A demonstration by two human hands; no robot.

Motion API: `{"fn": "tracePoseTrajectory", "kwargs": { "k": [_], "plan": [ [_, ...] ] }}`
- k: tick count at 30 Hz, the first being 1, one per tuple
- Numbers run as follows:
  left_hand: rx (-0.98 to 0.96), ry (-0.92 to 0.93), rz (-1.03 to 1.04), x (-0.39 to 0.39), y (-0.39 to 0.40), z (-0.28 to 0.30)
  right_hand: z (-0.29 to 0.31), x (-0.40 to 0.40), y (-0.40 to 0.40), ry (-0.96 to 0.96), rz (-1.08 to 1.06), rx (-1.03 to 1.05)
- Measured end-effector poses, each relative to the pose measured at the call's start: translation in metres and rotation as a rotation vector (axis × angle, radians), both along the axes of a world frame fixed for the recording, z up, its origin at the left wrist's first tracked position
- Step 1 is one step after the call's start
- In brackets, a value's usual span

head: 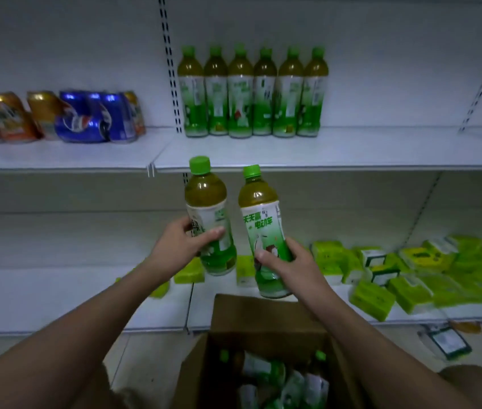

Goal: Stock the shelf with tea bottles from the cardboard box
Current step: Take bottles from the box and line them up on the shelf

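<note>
Two bottles, one gripped upright in the left hand (pixel 182 242) and one in the right hand (pixel 288 262), hang between box (pixel 266 326) and shelf (pixel 352 154), likely bound beside the row (pixel 253 93) already standing there.

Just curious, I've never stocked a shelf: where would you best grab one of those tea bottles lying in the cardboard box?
Probably by the labelled middle, reaching down from above: the green-capped plastic tea bottles lie tilted in the open brown cardboard box.

Six green-capped plastic tea bottles (pixel 252 93) stand on the white metal upper shelf (pixel 352 152) at twelve o'clock; crushed blue and orange cans (pixel 56 118) lie at ten; the open brown cardboard box (pixel 263 326) sits at six.
</note>
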State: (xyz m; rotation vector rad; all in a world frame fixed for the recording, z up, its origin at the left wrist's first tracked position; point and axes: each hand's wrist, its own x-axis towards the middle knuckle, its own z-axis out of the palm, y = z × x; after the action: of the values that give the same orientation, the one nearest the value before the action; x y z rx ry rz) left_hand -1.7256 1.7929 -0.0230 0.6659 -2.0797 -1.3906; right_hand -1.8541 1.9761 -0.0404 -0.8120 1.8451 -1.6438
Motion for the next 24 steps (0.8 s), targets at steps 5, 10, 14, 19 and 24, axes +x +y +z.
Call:
{"fn": "tracePoseTrajectory", "kwargs": {
  "k": [5, 10, 14, 19, 24],
  "plan": [
    [-0.103, 0.150, 0.078, 0.006, -0.011, 0.077, 0.066, -0.005, -0.013, 0.085, 0.061, -0.076],
    [-0.225, 0.175, 0.121, 0.011, -0.028, 0.131, 0.110, -0.005, -0.030, 0.205, 0.057, -0.144],
    [-0.325, 0.123, 0.167, 0.006, -0.045, 0.157, 0.131, -0.006, -0.047, 0.237, 0.038, -0.206],
    [-0.369, 0.119, 0.217, -0.006, -0.067, 0.171, 0.149, -0.018, -0.076, 0.229, 0.007, -0.272],
    [-0.347, 0.089, 0.258, -0.026, -0.089, 0.172, 0.161, -0.042, -0.109, 0.333, -0.088, -0.234]
  ]
}}
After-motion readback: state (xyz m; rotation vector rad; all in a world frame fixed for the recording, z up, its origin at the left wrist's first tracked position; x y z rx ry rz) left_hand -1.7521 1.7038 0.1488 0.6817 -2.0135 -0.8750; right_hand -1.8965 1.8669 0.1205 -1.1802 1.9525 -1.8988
